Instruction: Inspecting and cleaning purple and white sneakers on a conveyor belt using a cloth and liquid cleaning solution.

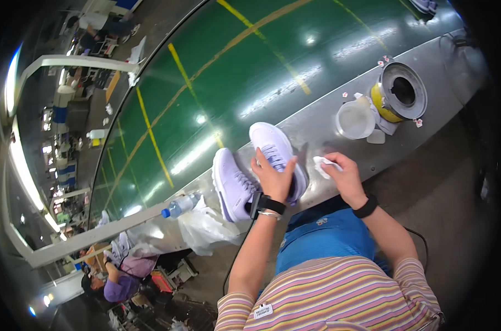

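Left hand (pixel 275 181) is lying spread over the right-side lilac shoe (pixel 272 138) on the metal bench (pixel 316 122); right hand (pixel 345 177), apart, is pinching white cloth (pixel 321 165) (maybe tissue). Light pressure is probably serving best.

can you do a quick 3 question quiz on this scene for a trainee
1. Multiple choice: what does the right hand hold?
a) a brush
b) a white wad
c) a bottle cap

2. Fill in the gap: of the two lilac shoes by the left hand, its fingers are on the one to the ____ (left or right).

3. True or false: the tub stands nearer the right hand than the can does.

Key:
1. b, a white wad
2. right
3. True
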Available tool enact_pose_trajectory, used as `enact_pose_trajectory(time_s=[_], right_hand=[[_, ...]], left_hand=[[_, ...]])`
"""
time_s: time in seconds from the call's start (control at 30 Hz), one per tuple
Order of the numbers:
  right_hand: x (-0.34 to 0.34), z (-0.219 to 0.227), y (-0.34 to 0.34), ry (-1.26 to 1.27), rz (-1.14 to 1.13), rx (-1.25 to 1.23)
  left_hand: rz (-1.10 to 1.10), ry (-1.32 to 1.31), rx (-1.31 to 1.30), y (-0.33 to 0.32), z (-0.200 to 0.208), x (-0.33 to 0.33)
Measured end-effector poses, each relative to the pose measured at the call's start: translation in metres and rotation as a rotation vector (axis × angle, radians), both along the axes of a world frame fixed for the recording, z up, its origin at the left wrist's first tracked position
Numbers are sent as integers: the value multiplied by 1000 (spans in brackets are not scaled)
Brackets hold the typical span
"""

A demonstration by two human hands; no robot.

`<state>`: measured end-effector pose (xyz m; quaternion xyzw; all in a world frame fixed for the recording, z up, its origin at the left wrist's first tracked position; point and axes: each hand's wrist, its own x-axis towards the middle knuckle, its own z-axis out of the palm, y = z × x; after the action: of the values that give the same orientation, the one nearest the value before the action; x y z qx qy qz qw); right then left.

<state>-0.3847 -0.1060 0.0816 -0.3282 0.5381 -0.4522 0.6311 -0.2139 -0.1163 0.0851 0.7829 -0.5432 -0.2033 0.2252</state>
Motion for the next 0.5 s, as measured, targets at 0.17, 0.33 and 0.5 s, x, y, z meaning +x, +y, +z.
enact_pose_trajectory(time_s=[0.17,0.33,0.5], right_hand=[[21,-9,-19,-24,26,30],[48,-13,-34,70,72,-64],[70,-25,-43,207,166,-96]], left_hand=[[-75,494,-20,12,-23,46],[61,724,80,20,-4,57],[39,690,72,23,-8,61]])
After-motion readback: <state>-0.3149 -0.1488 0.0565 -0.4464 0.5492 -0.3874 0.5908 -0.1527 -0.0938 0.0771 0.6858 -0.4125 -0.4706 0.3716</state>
